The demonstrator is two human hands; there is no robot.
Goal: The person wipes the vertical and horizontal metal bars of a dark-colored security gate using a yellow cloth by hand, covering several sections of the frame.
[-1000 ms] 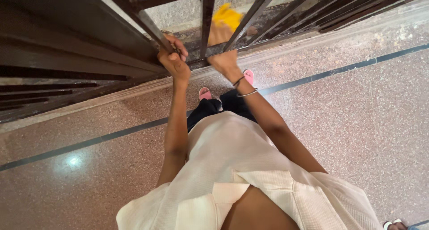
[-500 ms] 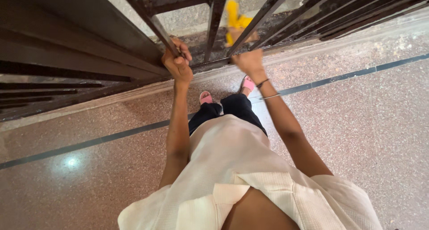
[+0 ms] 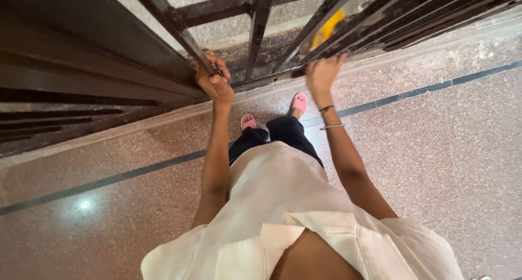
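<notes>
Left hand (image 3: 216, 80) fingers wrap a railing bar (image 3: 179, 32); right hand (image 3: 321, 73), at three o'clock, pinches a yellow cloth (image 3: 325, 31) (partly hidden).

We see the left hand (image 3: 216, 80) wrapped round a bar (image 3: 179, 32) of the railing (image 3: 255, 35), fingers on its far side. To the right of those fingers, the right hand (image 3: 322, 73) meets another bar, its fingertips touching a cloth (image 3: 325, 29) between the bars. Below both hands, the feet (image 3: 273, 112) stand on the floor (image 3: 446, 144).
</notes>
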